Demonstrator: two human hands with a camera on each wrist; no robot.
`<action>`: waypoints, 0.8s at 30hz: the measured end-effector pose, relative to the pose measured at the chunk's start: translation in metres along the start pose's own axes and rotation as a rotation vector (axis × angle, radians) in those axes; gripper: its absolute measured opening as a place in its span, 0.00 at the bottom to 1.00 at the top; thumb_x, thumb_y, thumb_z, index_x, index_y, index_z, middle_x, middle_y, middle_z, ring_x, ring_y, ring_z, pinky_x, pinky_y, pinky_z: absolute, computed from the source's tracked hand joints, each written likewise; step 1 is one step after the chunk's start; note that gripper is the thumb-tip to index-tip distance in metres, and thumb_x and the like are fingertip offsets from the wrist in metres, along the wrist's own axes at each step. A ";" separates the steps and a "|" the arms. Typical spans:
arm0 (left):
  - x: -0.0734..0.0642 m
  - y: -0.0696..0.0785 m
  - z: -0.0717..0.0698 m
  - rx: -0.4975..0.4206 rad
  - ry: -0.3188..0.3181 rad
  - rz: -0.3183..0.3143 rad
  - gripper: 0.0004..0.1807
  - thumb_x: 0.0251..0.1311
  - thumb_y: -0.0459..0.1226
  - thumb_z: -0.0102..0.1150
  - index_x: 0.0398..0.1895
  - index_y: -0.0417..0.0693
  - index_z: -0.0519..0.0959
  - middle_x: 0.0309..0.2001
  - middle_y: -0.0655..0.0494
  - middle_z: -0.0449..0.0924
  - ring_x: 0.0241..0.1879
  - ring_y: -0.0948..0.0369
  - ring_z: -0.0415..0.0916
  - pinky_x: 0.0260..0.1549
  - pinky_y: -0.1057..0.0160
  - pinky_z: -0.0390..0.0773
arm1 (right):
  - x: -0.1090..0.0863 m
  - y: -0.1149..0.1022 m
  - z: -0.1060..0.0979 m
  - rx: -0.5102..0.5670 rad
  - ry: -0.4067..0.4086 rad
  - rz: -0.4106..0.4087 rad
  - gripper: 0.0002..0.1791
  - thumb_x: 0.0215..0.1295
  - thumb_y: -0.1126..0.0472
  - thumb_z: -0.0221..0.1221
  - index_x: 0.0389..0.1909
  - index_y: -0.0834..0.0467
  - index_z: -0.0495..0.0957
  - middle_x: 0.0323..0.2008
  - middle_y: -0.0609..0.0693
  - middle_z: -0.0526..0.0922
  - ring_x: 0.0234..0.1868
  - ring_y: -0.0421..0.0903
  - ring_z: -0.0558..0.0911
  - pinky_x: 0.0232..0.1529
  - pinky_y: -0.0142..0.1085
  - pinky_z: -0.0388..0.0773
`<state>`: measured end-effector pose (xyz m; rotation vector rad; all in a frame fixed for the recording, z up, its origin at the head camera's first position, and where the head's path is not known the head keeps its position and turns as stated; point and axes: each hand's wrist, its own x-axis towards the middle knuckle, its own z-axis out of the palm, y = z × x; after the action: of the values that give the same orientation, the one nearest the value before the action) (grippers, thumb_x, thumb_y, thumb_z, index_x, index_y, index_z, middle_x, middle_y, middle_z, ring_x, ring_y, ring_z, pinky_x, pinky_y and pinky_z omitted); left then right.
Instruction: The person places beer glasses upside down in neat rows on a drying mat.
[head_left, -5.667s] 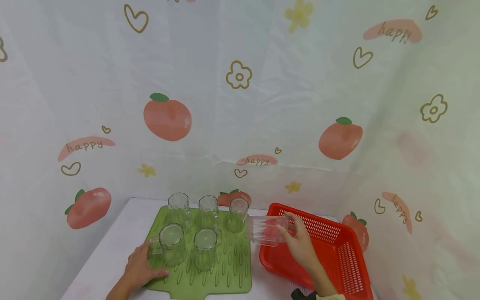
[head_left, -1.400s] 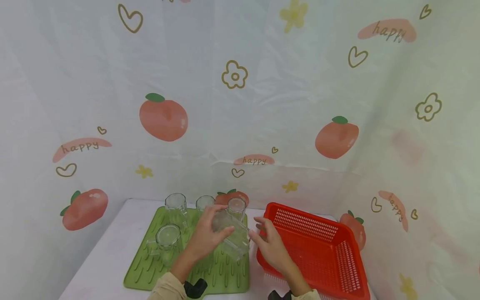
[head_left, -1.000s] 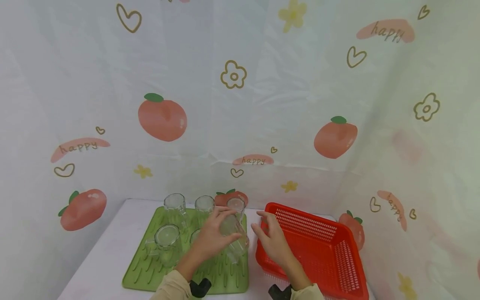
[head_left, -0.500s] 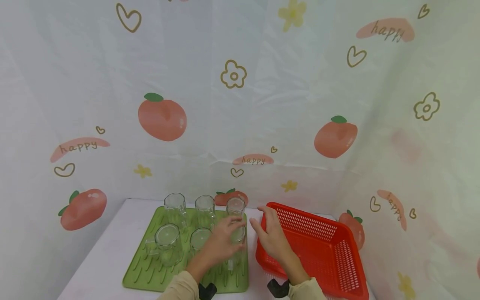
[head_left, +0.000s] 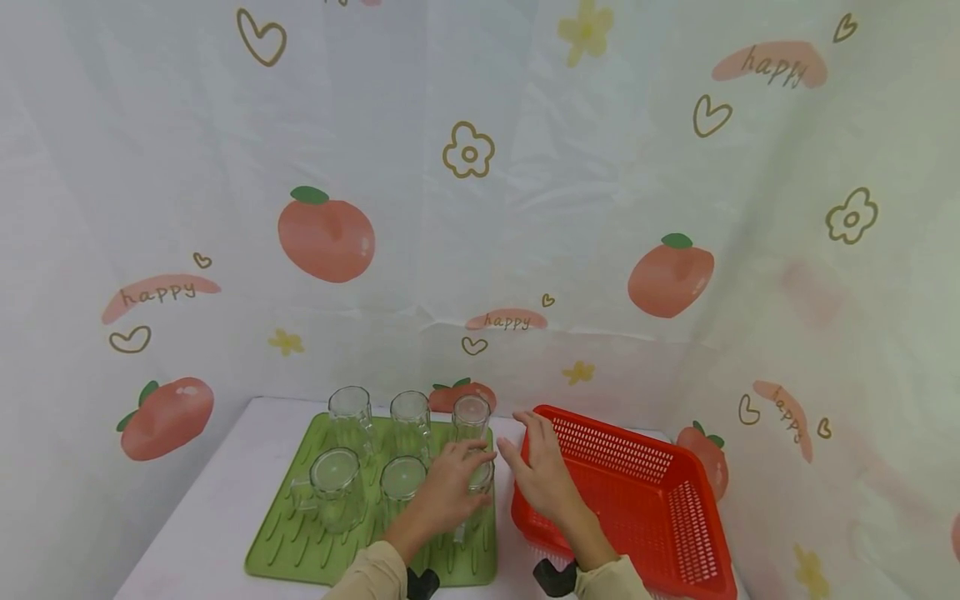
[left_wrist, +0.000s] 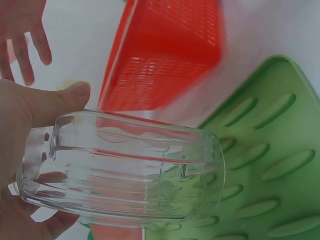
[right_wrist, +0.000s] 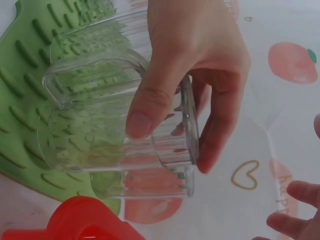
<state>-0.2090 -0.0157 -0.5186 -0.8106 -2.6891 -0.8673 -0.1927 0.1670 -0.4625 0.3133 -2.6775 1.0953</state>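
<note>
My left hand [head_left: 442, 492] grips the base of a clear glass mug [left_wrist: 125, 165], thumb on one side and fingers on the other. The mug stands mouth down at the right side of the green drying mat [head_left: 292, 550]; its handle [right_wrist: 95, 65] points toward the near side. Just right of it, my right hand [head_left: 546, 475] is held in the air with fingers apart, holding nothing, by the left rim of the red basket [head_left: 622, 500]. In the head view the left hand covers part of the mug.
Several more glass mugs stand upside down on the mat: a front left mug [head_left: 337, 492], a front middle mug [head_left: 402, 479] and a back row including a right-hand mug [head_left: 471, 412]. A printed curtain [head_left: 480, 233] hangs behind the white table [head_left: 217, 500].
Earlier my right hand held the mug sideways by the basket. My left hand has since taken it, tipped it mouth down and lowered it toward the mat; the right hand has let go.
</note>
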 end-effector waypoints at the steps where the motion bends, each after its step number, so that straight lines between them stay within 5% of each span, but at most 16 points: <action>1: 0.000 -0.001 0.001 0.004 -0.003 -0.004 0.34 0.50 0.43 0.79 0.63 0.55 0.80 0.67 0.53 0.74 0.65 0.50 0.71 0.61 0.40 0.76 | 0.000 0.000 0.000 0.000 0.000 -0.001 0.37 0.74 0.38 0.54 0.73 0.58 0.64 0.72 0.57 0.65 0.73 0.58 0.66 0.72 0.61 0.68; 24: -0.004 -0.002 0.013 0.043 -0.047 -0.033 0.32 0.53 0.42 0.77 0.64 0.53 0.79 0.67 0.51 0.74 0.66 0.49 0.71 0.62 0.43 0.77 | -0.004 0.002 0.003 0.029 -0.028 0.028 0.36 0.74 0.37 0.53 0.72 0.55 0.64 0.73 0.57 0.63 0.74 0.58 0.66 0.72 0.61 0.67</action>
<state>-0.2075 -0.0108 -0.5315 -0.7899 -2.7593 -0.8044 -0.1904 0.1671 -0.4671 0.2992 -2.7004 1.1471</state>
